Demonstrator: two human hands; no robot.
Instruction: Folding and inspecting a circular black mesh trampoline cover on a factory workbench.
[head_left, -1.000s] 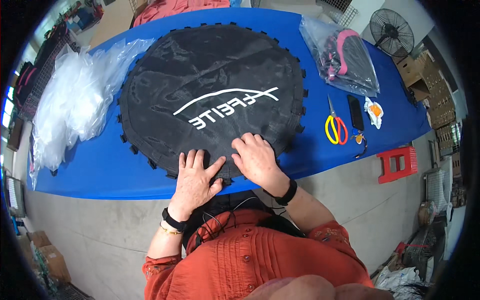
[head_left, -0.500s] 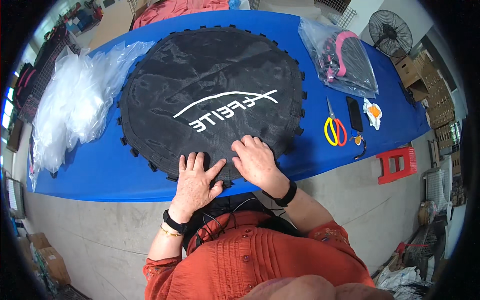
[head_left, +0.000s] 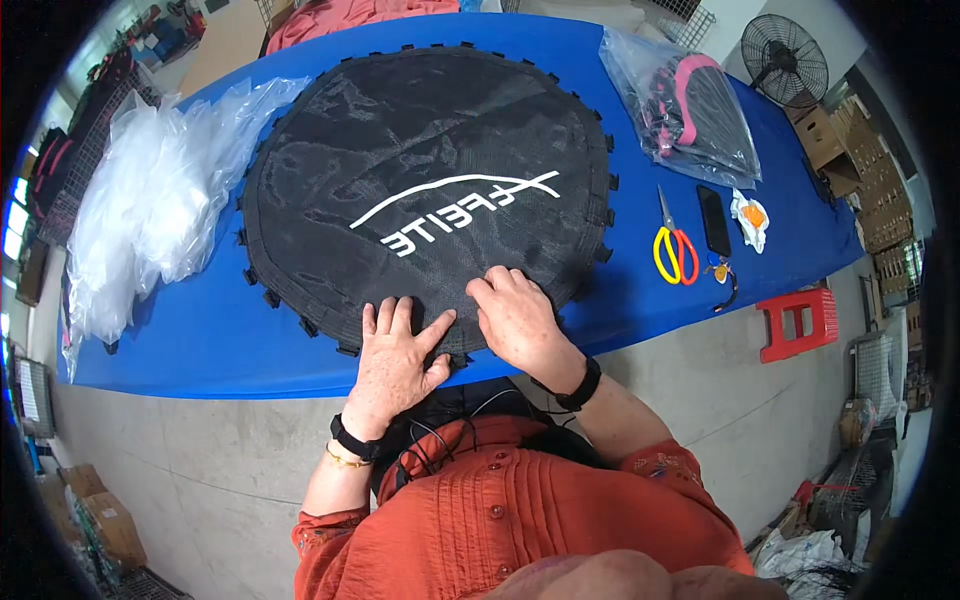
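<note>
A round black trampoline mat (head_left: 430, 150) lies on the blue-covered table (head_left: 220, 350). The left hand (head_left: 395, 358) is spread over its near edge; the right hand (head_left: 518, 320) rests curled beside it, pinching or not, I can't tell. Scissors (head_left: 671, 228) lie to the right.

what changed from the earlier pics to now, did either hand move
Nothing has visibly moved, been taken hold of or let go; only the view shifts slightly. The left hand and right hand still rest on the black round mat, near its front edge; the scissors and phone lie as before.
</note>
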